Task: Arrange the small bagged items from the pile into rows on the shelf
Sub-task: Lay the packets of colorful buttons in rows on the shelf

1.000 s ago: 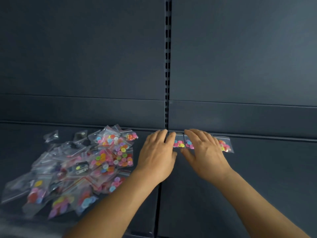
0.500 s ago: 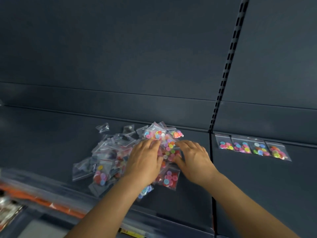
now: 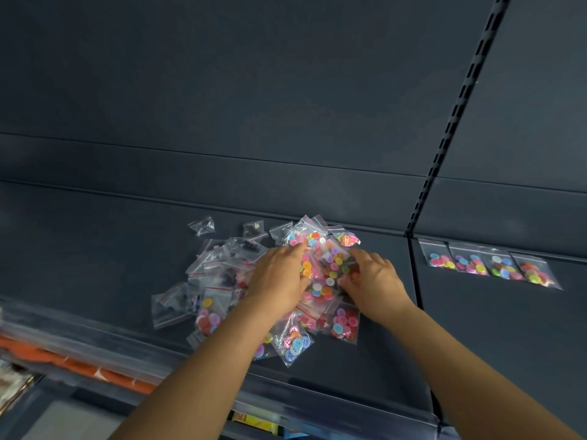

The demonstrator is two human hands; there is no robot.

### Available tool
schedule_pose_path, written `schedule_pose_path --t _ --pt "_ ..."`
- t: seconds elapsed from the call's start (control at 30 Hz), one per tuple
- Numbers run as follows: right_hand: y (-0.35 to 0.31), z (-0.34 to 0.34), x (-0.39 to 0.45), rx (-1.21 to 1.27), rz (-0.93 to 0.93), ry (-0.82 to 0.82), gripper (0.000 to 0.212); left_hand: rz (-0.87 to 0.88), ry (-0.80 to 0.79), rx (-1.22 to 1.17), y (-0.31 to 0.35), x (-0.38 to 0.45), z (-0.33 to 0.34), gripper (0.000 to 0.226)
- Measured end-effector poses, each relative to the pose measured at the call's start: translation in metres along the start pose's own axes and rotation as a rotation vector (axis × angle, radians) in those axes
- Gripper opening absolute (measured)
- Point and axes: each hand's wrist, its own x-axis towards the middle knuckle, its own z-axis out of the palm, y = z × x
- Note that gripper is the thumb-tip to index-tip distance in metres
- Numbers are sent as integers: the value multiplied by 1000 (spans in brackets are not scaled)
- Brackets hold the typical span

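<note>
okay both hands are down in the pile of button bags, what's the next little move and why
Probably close the right hand on one bag from the top of the pile and lift it clear. Both hands rest on the heap, the left hand steadying it; neither visibly has a grip on a bag. The row holds four bags, with bare shelf beside it.

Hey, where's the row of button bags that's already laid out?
The row of four bags lies on the shelf at the right, against the back wall, just past the slotted upright, right of the pile.
</note>
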Motion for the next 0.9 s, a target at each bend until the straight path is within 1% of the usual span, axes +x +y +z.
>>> schedule_pose_path --t 0.03,0.1,0.17,0.23,0.27,0.33,0.4,0.43,0.6,0.7,0.8,0.87,0.9 --pt "-2 -1 1 -1 54 -2 61 -2 19 -25 -1 1 -1 71" --pt "-7 -1 4 38 141 -24 63 -3 60 -74 -1 1 -3 70" --pt "-11 -2 7 127 201 -37 60 -18 101 -112 -2 0 -5 58" --pt "-10 -2 8 210 237 -24 55 -23 138 -119 -3 -1 -6 43" --pt "-10 -2 8 243 250 -10 50 -19 154 -119 -4 -1 -7 35" --pt "-8 -3 6 292 258 33 31 -24 174 -151 -5 -1 -10 22" --pt "-4 -3 4 341 253 78 14 -46 176 -216 -4 -1 -14 15" --pt "-3 -4 2 377 255 95 11 -54 175 -244 -2 -1 -16 14" --pt "8 -18 -10 601 281 186 21 -52 166 -444 20 4 -21 3" --pt "20 -33 -19 715 307 226 32 -42 147 -558 44 7 -17 11" --pt "41 -50 -29 832 318 267 48 -26 107 -643 74 10 -11 15" --pt "60 -63 -35 859 333 303 48 -11 74 -671 96 13 -5 13" --pt "70 -69 -38 851 343 314 45 -4 58 -675 107 14 -2 11"
